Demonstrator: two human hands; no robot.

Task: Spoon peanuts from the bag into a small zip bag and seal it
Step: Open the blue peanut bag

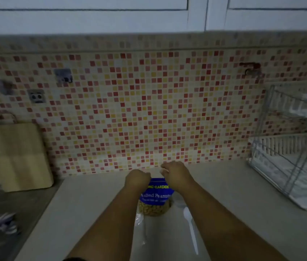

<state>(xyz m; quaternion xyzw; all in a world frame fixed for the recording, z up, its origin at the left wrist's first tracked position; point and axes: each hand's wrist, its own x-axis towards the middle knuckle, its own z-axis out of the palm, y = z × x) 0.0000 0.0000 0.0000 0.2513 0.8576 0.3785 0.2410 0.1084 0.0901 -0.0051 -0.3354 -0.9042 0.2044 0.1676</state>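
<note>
A blue "Salted Peanuts" bag (156,196) stands upright on the pale counter (96,204), peanuts showing through its clear lower part. My left hand (137,179) grips the bag's top left corner. My right hand (175,173) pinches the top right corner. A white plastic spoon (191,229) lies on the counter to the right of the bag, bowl toward the wall. A clear small zip bag (141,228) lies flat in front of the peanut bag, partly hidden by my left forearm.
A wooden cutting board (17,157) leans against the mosaic tile wall at the left. A white wire dish rack (292,153) stands at the right. A dark sink area (2,213) with pale utensils lies at the far left.
</note>
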